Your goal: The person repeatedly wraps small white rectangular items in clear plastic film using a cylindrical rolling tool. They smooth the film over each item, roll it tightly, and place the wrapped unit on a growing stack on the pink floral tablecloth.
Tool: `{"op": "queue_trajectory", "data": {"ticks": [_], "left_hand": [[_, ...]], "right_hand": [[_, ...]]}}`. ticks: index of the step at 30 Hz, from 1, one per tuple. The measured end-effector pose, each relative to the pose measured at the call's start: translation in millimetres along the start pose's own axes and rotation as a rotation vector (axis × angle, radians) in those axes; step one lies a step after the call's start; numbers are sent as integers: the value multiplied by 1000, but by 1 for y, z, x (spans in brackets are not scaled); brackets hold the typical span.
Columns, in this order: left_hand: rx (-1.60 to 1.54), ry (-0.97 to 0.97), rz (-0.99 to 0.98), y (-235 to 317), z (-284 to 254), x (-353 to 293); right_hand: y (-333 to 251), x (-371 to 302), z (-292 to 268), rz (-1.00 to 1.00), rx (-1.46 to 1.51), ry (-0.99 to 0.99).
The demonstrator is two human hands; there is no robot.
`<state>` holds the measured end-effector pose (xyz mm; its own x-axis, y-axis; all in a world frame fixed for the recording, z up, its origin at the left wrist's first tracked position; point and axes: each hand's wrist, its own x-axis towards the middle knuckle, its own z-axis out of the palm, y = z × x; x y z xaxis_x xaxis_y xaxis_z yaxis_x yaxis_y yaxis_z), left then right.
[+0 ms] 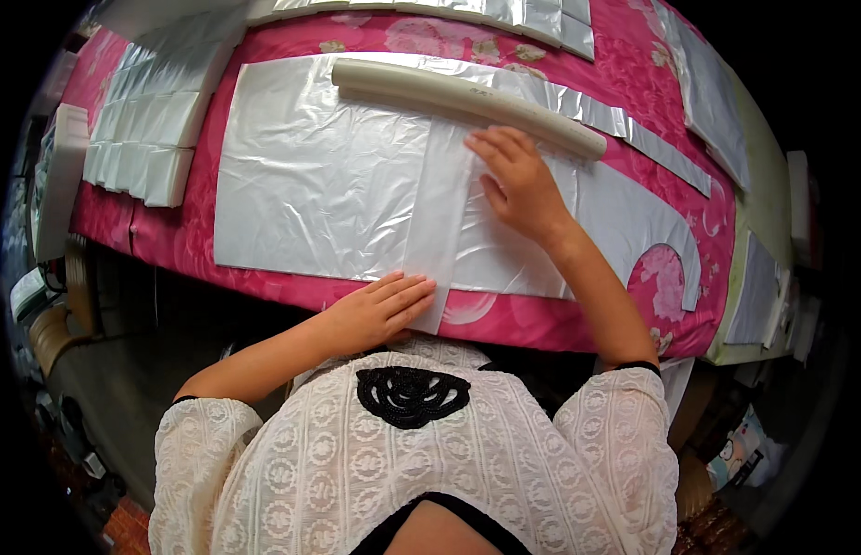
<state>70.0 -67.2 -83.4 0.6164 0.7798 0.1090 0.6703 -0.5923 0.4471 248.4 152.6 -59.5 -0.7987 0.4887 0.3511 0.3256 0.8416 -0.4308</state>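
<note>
though laid flat across the silvery sheets (310,185), narrow white strip (435,203): running front to back near the middle, far end close to the off-white pipe (472,100), near end reaching past the sheets over the pink cloth (532,319)
left hand (384,310): palm down, fingers straight and together, resting on the strip's near end, nothing visibly pinched
right hand (521,180): loosely spread, thumb apart from fingers, nothing visibly gripped; fingertips at the strip's far end, touching or just above, cannot tell which
feel of the strip: probably very light, limp and slippery, quick to crease or slide; best held at both ends, pressed flat or pinched by the edges
feel of the pipe: likely stiff, heavier than film, apt to roll; best grasped round the middle
hidden: underside of the left hand, strip surface beneath
hard to make out: number of layers in the strip, whether loose or joined to the sheets
cut off: folded packs (486,11) along the top edge
</note>
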Motion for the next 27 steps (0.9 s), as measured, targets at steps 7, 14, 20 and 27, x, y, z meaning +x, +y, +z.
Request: {"op": "queue_trajectory", "data": {"ticks": [7,14,20,27], "left_hand": [[3,88,213,-20,-7,-8],[-310,285,117,-17,-22,1],[-33,141,-66,-32,-32,26],[-239,304,-257,-43,-26,45]], "right_hand": [[-61,-56,20,-97,221,-245],[-62,-58,34,8,170,-30],[-64,-54,35,81,216,56],[-53,-52,27,244,247,66]]}}
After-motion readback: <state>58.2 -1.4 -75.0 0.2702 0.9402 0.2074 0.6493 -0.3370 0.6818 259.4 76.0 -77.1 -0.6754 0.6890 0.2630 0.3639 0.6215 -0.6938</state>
